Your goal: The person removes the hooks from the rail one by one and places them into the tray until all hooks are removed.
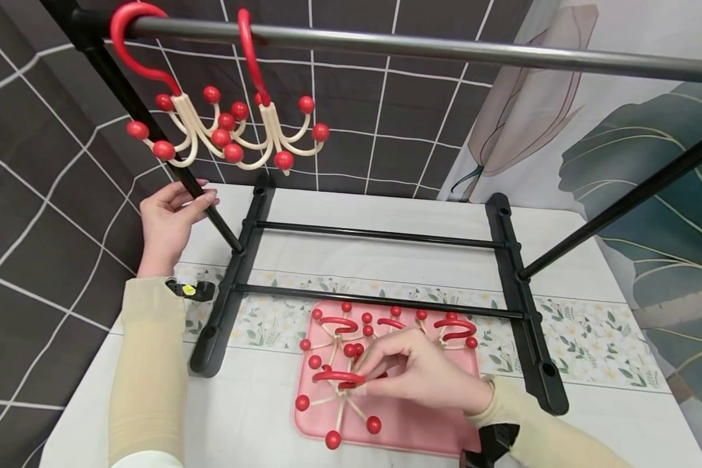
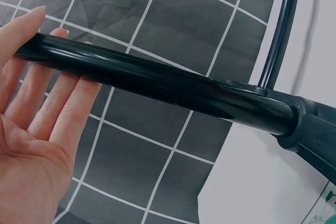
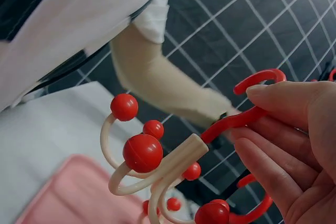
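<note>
My left hand [image 1: 166,224] holds the slanting black post [image 1: 225,227] of a rack, with its thumb on one side and fingers on the other, as the left wrist view shows. Over the pink tray [image 1: 421,429], my right hand [image 1: 427,377] pinches the red hook of a multi-arm hanger [image 3: 181,153]. This hanger has cream curved arms tipped with red balls. Several similar hangers [image 1: 456,328] sit in the tray, partly hidden by the right hand. From the metal rail [image 1: 386,45] hang two more, a left hanger [image 1: 190,123] and a right hanger [image 1: 273,130].
The rack stands on black feet [image 1: 210,331], joined by two low crossbars [image 1: 380,302]. A white tabletop [image 1: 246,416] with a floral band lies below. Dark gridded cloth [image 1: 351,117] rises behind and at left; a leaf-patterned curtain [image 1: 637,162] hangs at right.
</note>
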### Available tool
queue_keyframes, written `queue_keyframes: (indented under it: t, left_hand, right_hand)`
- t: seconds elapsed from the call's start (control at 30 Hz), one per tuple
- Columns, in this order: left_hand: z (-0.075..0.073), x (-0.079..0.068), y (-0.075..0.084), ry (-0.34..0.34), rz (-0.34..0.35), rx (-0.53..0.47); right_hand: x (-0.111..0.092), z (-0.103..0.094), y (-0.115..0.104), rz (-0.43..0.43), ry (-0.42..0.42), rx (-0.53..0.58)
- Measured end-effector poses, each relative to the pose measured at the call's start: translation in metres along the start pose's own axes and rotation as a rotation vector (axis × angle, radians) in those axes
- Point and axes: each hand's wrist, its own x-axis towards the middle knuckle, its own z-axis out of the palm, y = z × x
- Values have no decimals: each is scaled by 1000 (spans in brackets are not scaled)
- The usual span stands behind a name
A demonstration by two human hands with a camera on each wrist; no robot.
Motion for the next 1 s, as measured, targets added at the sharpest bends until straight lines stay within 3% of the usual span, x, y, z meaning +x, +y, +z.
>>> queue_keyframes:
  t: [0.43, 1.0]
  left_hand:
    - [-1, 0, -1, 0, -1, -10]
    - [0, 1, 0, -3, 1, -46]
  right_hand:
    - [-4, 5, 29, 20, 36, -59]
    - [-9, 11, 45, 158, 45, -6]
